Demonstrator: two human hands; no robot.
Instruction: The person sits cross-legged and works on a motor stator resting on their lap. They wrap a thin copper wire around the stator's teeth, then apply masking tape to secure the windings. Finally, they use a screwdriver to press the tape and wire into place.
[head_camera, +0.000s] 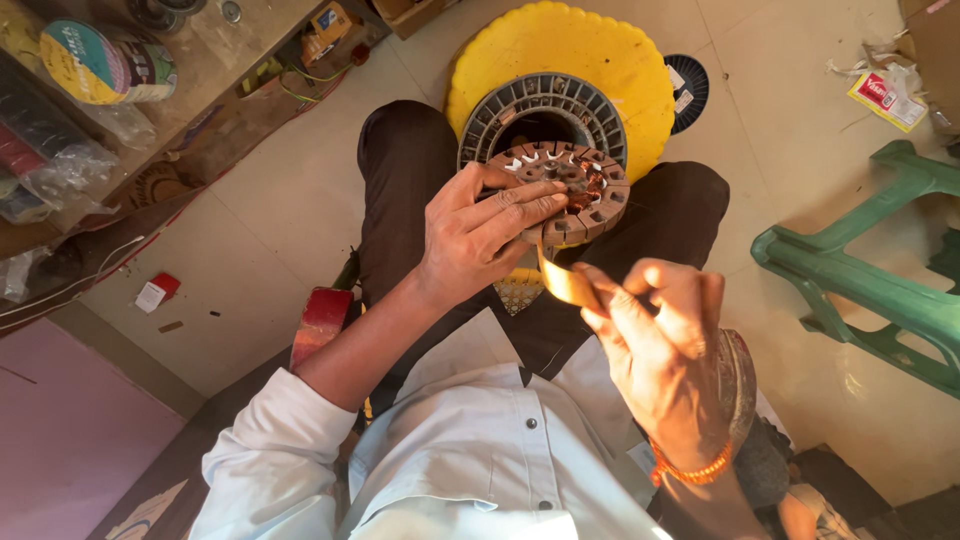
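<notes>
Both hands busy: left hand (480, 235) grips slotted stator core (565, 190); right hand (655, 340) pinches yellow strip (567, 285) just below.

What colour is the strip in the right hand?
Yellow-gold strip, pinched in the right hand; head view.

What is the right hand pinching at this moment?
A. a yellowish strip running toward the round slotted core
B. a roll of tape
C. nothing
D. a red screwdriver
A: the right hand pinches a yellowish strip that leads up to the round slotted core steadied by the left hand.
</notes>
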